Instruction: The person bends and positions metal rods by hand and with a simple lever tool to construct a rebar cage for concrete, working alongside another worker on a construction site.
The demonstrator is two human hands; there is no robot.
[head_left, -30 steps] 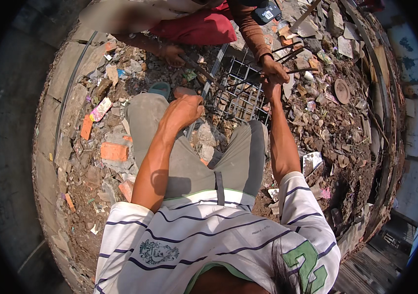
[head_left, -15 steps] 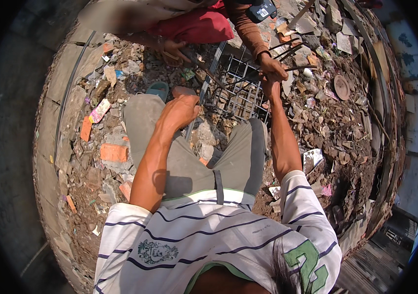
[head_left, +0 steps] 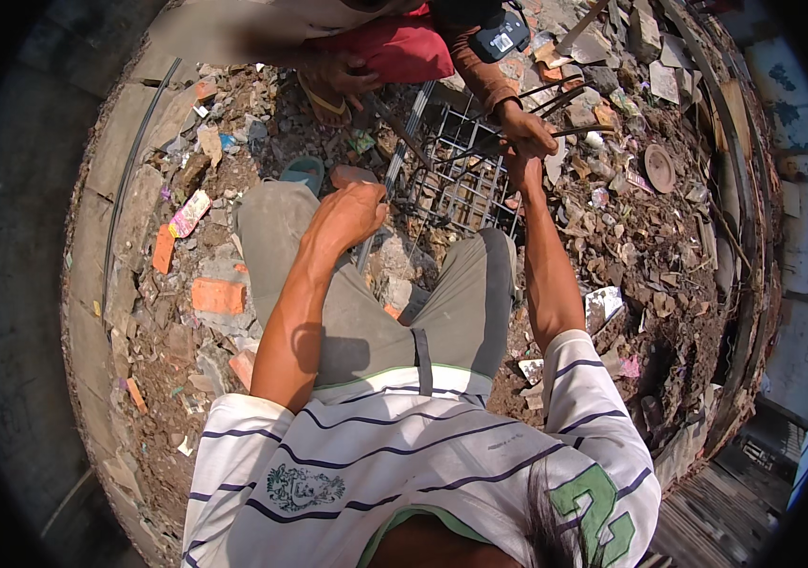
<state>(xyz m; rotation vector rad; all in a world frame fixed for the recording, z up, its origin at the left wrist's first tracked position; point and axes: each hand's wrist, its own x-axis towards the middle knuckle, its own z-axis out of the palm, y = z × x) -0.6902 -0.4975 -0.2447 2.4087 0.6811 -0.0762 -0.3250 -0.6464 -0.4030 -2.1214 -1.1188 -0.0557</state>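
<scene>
A cage of steel reinforcing bars [head_left: 456,204] lies on the rubble in front of my knees. My right hand [head_left: 524,170] reaches to its far right corner and is closed around a steel bar, right against a co-worker's hand [head_left: 525,125]. That hand partly covers my fingers. My left hand [head_left: 351,212] is curled by my left knee, close beside long thin steel rods [head_left: 395,170]. What its fingers hold, if anything, is hidden. The co-worker's other hand [head_left: 340,74] is near a sandalled foot [head_left: 324,102]. A dark bar [head_left: 399,131] slants toward the cage.
Broken bricks lie at left, one orange brick [head_left: 218,295] among them. A teal sandal [head_left: 304,173] shows beyond my left knee. At right are a round brown lid-like disc [head_left: 659,168] and scattered rubble. A low concrete edge [head_left: 91,275] with a black cable [head_left: 134,161] runs along the left.
The co-worker's hand on the left has drawn back from the dark bar toward their body, uncovering the sandalled foot. Both of my hands stay in place.
</scene>
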